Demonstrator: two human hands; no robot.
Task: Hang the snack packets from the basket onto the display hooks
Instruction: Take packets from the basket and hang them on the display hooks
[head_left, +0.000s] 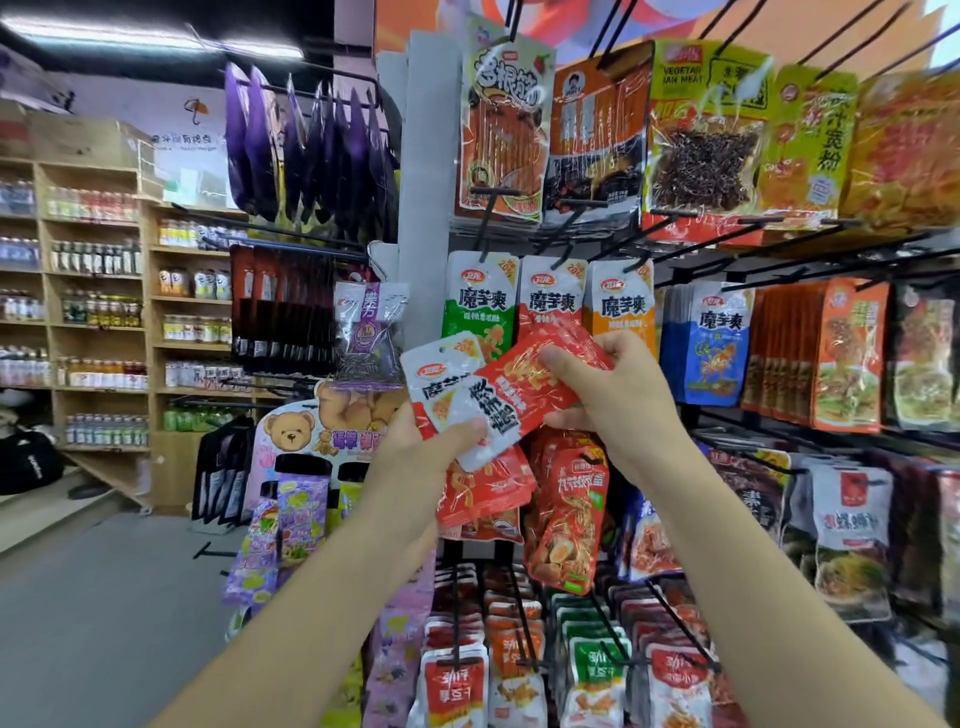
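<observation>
Shop hooks (487, 228) ahead; left hand (415, 457) holds white packet (441, 379), right hand (613, 400) pinches red packet (524, 387), both probably light, floppy, slippery; grip near top hole

Both hands were raised before a rack of hanging snacks. The left hand (415, 462) gripped a white-topped packet (439, 376), its thumb lying on the white end of a tilted red packet (524, 392). The right hand (615, 402) pinched that packet's other end. Just behind, a green packet (478, 312) and an orange packet (621, 309) hung on black hooks (691, 254). Wooden shelves (98, 327) of bottles stood far left.
</observation>
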